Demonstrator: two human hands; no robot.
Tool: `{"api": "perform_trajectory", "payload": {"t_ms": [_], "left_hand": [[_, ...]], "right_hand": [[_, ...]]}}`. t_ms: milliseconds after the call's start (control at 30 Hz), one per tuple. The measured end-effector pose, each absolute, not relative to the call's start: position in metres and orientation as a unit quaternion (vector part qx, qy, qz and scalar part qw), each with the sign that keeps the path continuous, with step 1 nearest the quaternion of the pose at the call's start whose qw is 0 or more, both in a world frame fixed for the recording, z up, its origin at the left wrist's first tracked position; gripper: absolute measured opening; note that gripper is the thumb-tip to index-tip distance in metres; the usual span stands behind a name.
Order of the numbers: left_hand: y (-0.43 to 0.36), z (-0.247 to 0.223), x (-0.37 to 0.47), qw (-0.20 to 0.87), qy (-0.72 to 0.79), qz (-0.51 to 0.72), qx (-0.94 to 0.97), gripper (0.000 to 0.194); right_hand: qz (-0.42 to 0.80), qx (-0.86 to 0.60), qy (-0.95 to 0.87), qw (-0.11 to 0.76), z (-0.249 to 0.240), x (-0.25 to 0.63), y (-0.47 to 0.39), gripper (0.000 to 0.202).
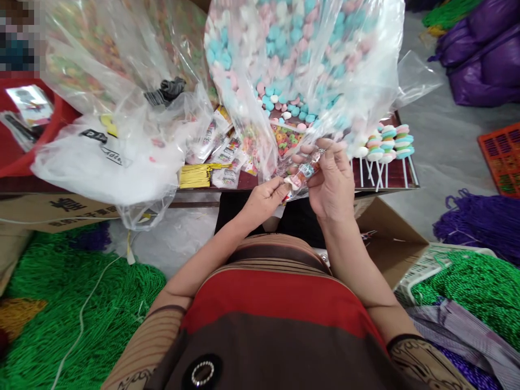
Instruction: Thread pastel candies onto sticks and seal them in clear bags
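Low over the table's front edge, a clear printed candy wrapper (307,171) with reddish and whitish sweets inside is held at a slant between both hands. My left hand (266,201) pinches its lower end, thumb against forefinger. Around its upper part, the fingers and thumb of my right hand (332,181) are closed. Just behind the hands gapes a large clear bag of pink, blue and white marshmallows (280,38). Right of my right hand, marshmallow sticks (388,142) lie with their white stems over the edge. Yellow twist ties (195,176) and printed packets (227,169) lie left of my left hand.
A bag of ring-shaped sweets (122,43) stands back left, beside a red tub (60,124). A white plastic bag (109,168) hangs over the front edge. An open carton (390,238) and a white crate (450,252) stand right; green cord (81,303) covers the floor left.
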State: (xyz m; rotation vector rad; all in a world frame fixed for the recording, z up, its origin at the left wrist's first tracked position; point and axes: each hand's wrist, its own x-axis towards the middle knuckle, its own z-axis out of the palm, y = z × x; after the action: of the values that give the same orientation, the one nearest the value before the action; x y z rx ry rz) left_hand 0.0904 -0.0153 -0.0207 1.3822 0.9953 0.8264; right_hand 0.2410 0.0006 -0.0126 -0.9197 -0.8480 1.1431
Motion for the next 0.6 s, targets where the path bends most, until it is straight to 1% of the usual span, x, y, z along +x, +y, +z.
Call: {"api": "perform_trajectory", "payload": {"t_ms": [133,200,267,367,433,500,533,600], "left_hand": [[-0.014,-0.026,0.097,0.597,0.438,0.372,0.560,0.056],[-0.014,-0.027,0.097,0.608,0.440,0.369,0.549,0.056],[-0.014,-0.026,0.094,0.635,0.428,0.347,0.542,0.052],[-0.015,-0.020,0.083,0.670,0.408,0.274,0.556,0.041],[-0.016,-0.017,0.074,0.663,0.406,0.241,0.581,0.032],[-0.015,-0.014,0.068,0.651,0.411,0.240,0.591,0.020],[-0.014,-0.013,0.066,0.653,0.415,0.250,0.582,0.020],[-0.012,-0.012,0.065,0.677,0.417,0.272,0.542,0.031]], "right_hand": [[0.494,-0.413,-0.394,0.657,-0.016,0.237,0.002,0.033],[0.493,-0.418,-0.390,0.656,-0.015,0.237,0.003,0.037],[0.496,-0.427,-0.384,0.651,-0.014,0.239,0.004,0.039],[0.499,-0.441,-0.383,0.641,-0.012,0.242,0.004,0.040],[0.496,-0.447,-0.384,0.637,-0.011,0.244,0.005,0.040],[0.494,-0.451,-0.386,0.636,-0.012,0.244,0.004,0.040],[0.494,-0.452,-0.386,0.635,-0.011,0.243,0.004,0.041],[0.494,-0.454,-0.386,0.633,-0.011,0.240,0.004,0.042]]}}
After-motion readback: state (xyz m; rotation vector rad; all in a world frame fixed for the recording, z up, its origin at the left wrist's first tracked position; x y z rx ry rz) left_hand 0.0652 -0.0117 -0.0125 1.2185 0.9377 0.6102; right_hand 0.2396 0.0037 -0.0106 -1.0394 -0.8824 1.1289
